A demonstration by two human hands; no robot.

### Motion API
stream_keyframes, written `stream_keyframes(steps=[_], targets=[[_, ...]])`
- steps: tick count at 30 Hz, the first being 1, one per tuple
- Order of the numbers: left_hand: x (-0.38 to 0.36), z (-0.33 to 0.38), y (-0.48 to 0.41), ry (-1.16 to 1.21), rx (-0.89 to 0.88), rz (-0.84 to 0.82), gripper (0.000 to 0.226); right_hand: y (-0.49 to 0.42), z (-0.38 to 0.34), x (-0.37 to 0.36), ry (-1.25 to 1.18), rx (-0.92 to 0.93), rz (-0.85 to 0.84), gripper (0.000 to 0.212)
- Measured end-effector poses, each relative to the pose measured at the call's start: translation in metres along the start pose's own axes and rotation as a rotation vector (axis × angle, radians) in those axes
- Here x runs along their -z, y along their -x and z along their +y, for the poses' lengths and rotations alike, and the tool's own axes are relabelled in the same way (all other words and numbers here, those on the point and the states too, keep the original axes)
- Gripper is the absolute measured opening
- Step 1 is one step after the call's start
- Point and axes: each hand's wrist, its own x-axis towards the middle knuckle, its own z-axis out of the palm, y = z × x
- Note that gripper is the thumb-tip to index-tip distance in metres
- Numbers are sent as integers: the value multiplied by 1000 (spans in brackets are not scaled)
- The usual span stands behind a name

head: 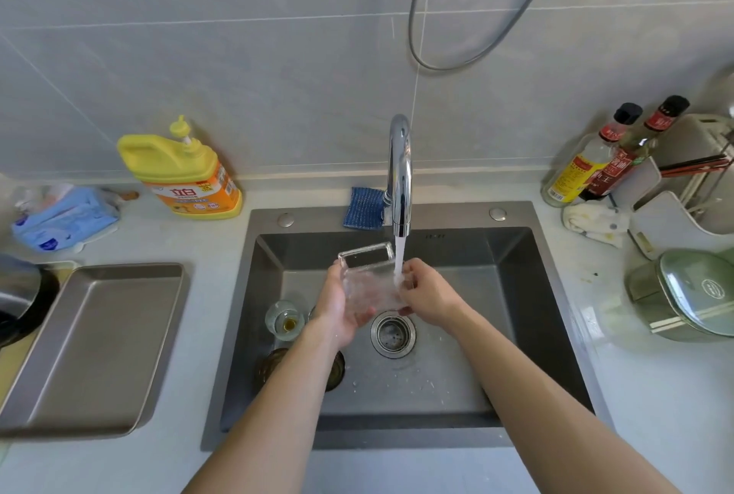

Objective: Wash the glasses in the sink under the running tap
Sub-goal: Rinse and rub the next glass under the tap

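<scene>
Both forearms reach in from the near edge over the sink [528,315]. The left hand [340,305] cradles a square clear glass [367,281] from below and left, its thumb up by the rim and its fingers curled under the base. The right hand [431,295] grips the glass's right side with bent fingers. The glass lies tilted, its mouth turned toward the far wall, and sits above the sink floor, just left of the water stream [399,255], which lands where the right fingers meet the glass.

Nearest in the basin, a dark amber glass [273,364] stands on the sink floor, largely hidden by the left forearm. Just beyond it a small ribbed glass [284,321] stands upright with yellowish residue inside. The drain strainer [392,334] sits below the hands.

On the bench [655,394], a metal tray [99,342] lies at the left and a green lidded container [691,295] at the right. Farther back, the chrome tap [400,176] arches over the sink, with a blue sponge cloth [363,208] beside its base. A yellow detergent bottle [186,172] stands at far left and two sauce bottles [588,164] at far right.
</scene>
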Motion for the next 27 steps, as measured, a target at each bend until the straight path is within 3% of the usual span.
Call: stream_keyframes(steps=[3,6,8,11,13,15,19,24,27], targets=[[-1,-1,1,-7,83,15,47,-7,1,-1,381,169,159,18],[-1,-3,-4,51,100,11,59,-8,2,-2,449,165,186,29],[-4,-4,-7,103,108,10,64,-4,1,-2,347,90,114,29],[-12,-1,-7,149,157,37,60,-1,7,-1,-37,48,-24,12],[-13,-1,-9,153,202,1,58,2,14,4,-338,59,-92,24],[-15,-2,-12,171,254,-59,55,2,22,10,-466,108,-122,31],[-29,-10,-7,167,337,-215,49,2,34,10,-285,196,-153,90],[-47,-20,-2,-64,285,-182,49,-3,39,3,-377,192,-24,84],[-55,-14,1,-195,159,-195,58,-6,40,0,-80,222,71,90]])
